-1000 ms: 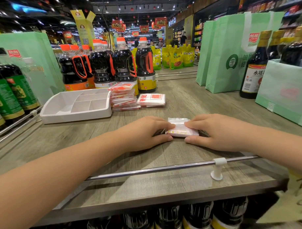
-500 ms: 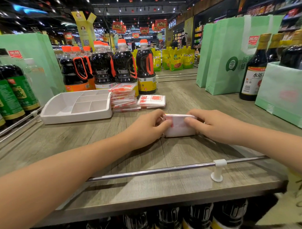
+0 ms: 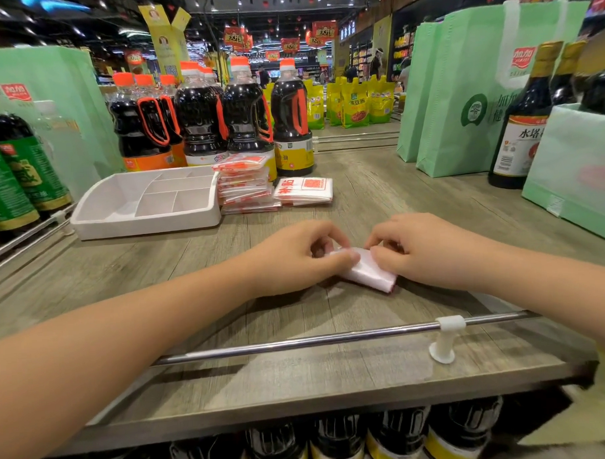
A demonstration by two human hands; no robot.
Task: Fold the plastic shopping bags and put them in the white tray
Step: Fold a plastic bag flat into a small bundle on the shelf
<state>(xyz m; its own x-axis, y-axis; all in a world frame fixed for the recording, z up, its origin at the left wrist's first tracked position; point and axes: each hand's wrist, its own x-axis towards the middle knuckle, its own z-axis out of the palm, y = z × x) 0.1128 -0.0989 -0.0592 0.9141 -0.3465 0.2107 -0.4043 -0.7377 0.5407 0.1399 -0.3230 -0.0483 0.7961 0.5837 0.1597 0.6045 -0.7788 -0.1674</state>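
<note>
Closest to the person, a shiny metal rail (image 3: pixel 298 342) runs along the front of the wooden shelf (image 3: pixel 231 386), much nearer than the white tray (image 3: pixel 146 228). Just past the rail, still nearer than the tray and off to its right, both hands are busy with one small folded bag (image 3: pixel 367 273). The left hand (image 3: pixel 295 260) pinches the bag's left end with its thumb and curled fingers. The right hand (image 3: pixel 422 252) pinches the other end the same way. The bag is a little white packet, tilted, with its low corner down on the wood. I think this is the last fold being squeezed tight. To do it well, the edges should line up, the air should be pushed out, and the crease should be pressed hard. If not, the slippery plastic may pop open again. One hand should keep its pinch while the packet is carried back and left to the tray. Right beside the tray's right wall stands a stack of folded bags (image 3: pixel 244 186), and a smaller pile (image 3: pixel 303 191) lies to the right of that. Behind the tray stand dark sauce bottles (image 3: pixel 246 121) with orange caps. Far to the right of the tray are big green bags (image 3: pixel 461 93).
</note>
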